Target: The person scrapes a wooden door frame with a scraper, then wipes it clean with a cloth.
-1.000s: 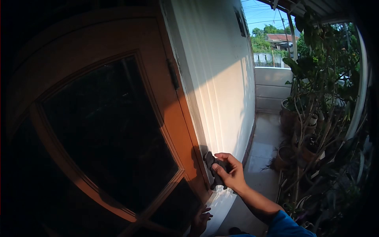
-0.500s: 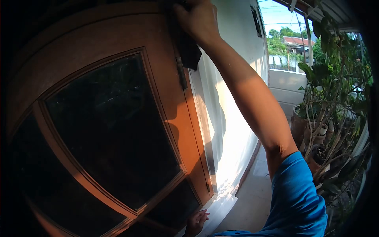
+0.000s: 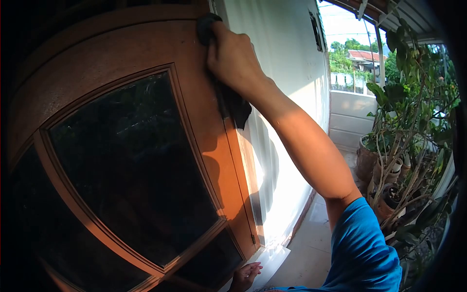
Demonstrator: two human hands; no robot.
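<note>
Raised high at the upper right corner of the brown wooden door [image 3: 204, 114], my right hand [image 3: 238, 61] is closed around a black cloth [image 3: 241, 113]. One bunched part of the cloth shows beyond the fingertips against the frame, and a loose end hangs below the wrist over the hinge side. Low down, at the bottom edge of the view, my left hand [image 3: 246, 276] is partly visible near the foot of the door. Its fingers are loosely bent and apart from any object.
Dark glass panes [image 3: 131, 160] fill the door. A white wall [image 3: 292, 141] runs along its right side, above a tiled floor [image 3: 309, 243]. Potted plants [image 3: 389, 160] line the right of the walkway, with a low wall [image 3: 352, 114] at the far end.
My right hand has moved downward and slightly left along the door's edge, bringing the black cloth lower. My left hand stays low, nearly in the same place.
</note>
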